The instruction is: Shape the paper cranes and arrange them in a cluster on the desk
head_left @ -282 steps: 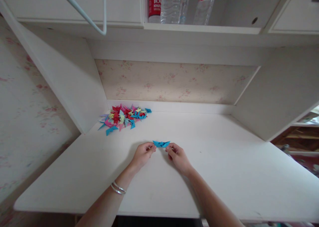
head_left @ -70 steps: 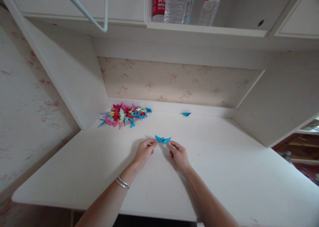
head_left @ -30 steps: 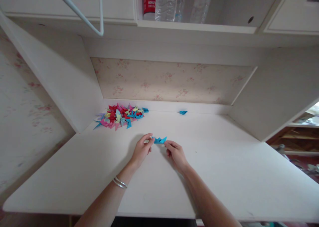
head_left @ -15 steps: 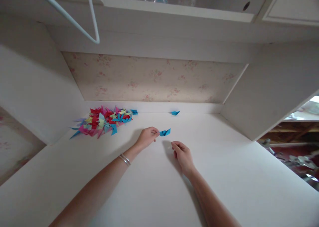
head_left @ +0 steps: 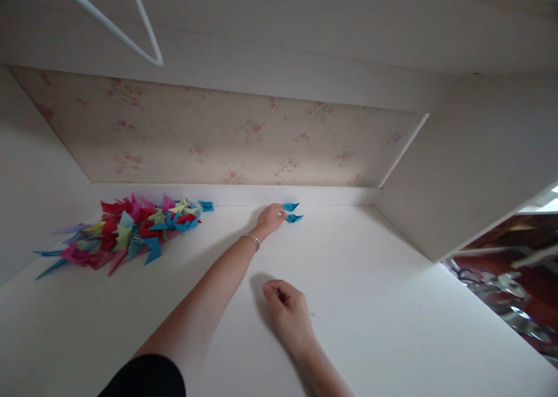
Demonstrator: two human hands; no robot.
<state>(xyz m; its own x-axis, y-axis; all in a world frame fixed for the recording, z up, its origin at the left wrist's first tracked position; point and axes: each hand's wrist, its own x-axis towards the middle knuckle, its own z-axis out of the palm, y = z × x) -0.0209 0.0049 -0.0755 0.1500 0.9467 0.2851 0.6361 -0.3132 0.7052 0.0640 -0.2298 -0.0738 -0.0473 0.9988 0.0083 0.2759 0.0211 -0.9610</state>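
Near the back edge of the white surface, my left hand (head_left: 271, 217) pinches a blue folded paper crane (head_left: 294, 218) by its left end. Just behind it, close to the back wall, lies a second blue paper crane (head_left: 291, 207). My right hand (head_left: 288, 313) hovers nearer to me with its fingers curled and thumb against the fingertips; nothing shows in it. Over on the left is a heap of folded paper cranes (head_left: 124, 231) in red, pink, yellow, green and blue, one blue piece (head_left: 206, 206) at its right end.
A white wire loop (head_left: 148, 54) hangs at the upper left under the cabinet (head_left: 261, 54). Flowered wallpaper (head_left: 250, 129) covers the back wall, and a side panel (head_left: 471, 164) bounds the right. Beyond the right edge are shiny metal items (head_left: 510, 304), blurred.
My left hand has carried the blue crane back toward the wall, beside the other blue one. My right hand has drawn nearer to me. The view has shifted.
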